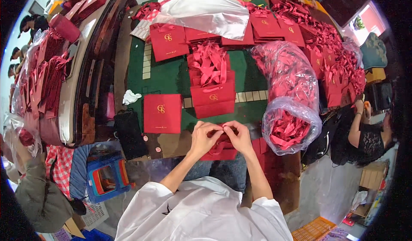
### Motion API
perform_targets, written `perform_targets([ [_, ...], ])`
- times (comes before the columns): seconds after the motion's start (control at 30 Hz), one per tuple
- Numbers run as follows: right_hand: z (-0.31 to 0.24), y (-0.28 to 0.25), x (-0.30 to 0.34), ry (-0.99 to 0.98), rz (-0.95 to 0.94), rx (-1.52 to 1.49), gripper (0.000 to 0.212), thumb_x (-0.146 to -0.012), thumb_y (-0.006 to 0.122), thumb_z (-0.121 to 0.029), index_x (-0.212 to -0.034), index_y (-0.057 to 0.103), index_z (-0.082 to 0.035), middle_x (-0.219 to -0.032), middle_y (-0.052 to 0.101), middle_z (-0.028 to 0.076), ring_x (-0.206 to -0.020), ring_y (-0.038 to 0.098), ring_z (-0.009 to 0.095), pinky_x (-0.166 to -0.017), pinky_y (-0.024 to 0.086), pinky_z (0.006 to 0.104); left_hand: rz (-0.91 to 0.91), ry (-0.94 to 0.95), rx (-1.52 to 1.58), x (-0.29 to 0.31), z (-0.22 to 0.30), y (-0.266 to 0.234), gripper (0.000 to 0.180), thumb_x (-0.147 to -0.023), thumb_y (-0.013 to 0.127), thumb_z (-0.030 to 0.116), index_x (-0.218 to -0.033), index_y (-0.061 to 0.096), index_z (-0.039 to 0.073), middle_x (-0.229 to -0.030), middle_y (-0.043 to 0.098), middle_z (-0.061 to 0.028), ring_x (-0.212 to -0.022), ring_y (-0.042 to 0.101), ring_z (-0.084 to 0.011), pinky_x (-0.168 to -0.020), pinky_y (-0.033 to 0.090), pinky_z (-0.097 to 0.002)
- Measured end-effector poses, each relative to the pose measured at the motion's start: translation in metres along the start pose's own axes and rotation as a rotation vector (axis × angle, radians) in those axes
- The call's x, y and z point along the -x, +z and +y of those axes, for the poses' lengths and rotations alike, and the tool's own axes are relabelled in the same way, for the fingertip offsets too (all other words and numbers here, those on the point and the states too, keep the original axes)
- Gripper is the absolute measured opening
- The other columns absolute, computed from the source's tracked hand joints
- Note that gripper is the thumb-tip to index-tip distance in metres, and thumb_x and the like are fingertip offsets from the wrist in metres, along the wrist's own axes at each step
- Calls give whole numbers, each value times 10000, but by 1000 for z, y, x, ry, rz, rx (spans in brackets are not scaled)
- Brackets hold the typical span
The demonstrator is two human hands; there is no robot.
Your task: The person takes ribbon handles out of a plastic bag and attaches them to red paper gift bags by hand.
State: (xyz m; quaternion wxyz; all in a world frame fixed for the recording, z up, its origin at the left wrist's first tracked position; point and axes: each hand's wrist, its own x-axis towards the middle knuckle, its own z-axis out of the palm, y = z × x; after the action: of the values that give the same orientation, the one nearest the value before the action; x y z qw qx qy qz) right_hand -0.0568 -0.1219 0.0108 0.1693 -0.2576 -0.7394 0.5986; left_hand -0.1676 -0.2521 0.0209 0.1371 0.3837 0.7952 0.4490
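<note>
At the near edge of the table my left hand (pixel 202 137) and my right hand (pixel 240 137) meet, thumbs and fingertips pinched together. Between them they grip the red ribbon of a red paper bag (pixel 219 155), which lies below them close to my lap. My fingers partly cover the ribbon, so its ends cannot be made out. Just beyond my hands lies a stack of red paper bags (pixel 213 105) with ribbon handles heaped on its far end. Left of it, a flat red bag (pixel 162 114) with a gold emblem rests on the green table top.
A clear plastic sack (pixel 292 123) full of red ribboned bags lies to the right. More red bags (pixel 169 41) line the far side under a white plastic sheet (pixel 201 9). A blue stool (pixel 107 178) stands at left. Other people work at both sides.
</note>
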Motion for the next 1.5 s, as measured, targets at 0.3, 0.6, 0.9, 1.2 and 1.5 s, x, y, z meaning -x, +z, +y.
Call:
perform_targets([
  [0.3, -9, -21, -18, 168, 68, -215, 136, -934, 593, -99, -987, 652, 11, -852, 643, -5, -787, 565, 64, -740, 459, 225, 4, -193, 761, 30, -30, -10, 574, -890, 660, 154, -1378, 405, -8, -1319, 513, -180, -1208, 511, -222, -1011, 415, -363],
  [0.6, -2, -23, -30, 120, 258, -150, 144, -940, 588, -116, -988, 651, 4, -849, 642, 4, -780, 564, 70, -720, 452, 225, -365, -196, 567, 37, -8, -31, 669, -761, 797, 114, -1324, 462, -21, -1169, 617, -93, -1066, 568, -141, -946, 471, -325],
  [0.9, 16, -39, -65, -25, 488, 13, 200, -961, 551, -162, -1018, 629, 13, -927, 648, 65, -849, 582, 140, -788, 463, 279, -381, -105, 488, 48, 21, -55, 646, -758, 798, 134, -1304, 487, -17, -1162, 625, -104, -1057, 585, -162, -944, 470, -336],
  [1.2, -41, -48, -34, 113, 332, -386, 511, -1023, 408, -420, -1303, 509, -5, -1251, 582, 122, -1151, 559, 222, -999, 429, 370, -210, 73, 678, -16, 43, -76, 407, -875, 644, 24, -1229, 444, 7, -1129, 565, -52, -1090, 516, -135, -969, 408, -292],
  [1.5, -46, -30, -28, 162, 334, -649, 512, -1003, 427, -449, -1320, 497, -52, -1203, 589, 53, -1034, 557, 159, -866, 448, 323, 125, 226, 547, -61, 52, -70, 340, -872, 630, 6, -1178, 480, 2, -1077, 514, -69, -995, 526, -135, -891, 430, -282],
])
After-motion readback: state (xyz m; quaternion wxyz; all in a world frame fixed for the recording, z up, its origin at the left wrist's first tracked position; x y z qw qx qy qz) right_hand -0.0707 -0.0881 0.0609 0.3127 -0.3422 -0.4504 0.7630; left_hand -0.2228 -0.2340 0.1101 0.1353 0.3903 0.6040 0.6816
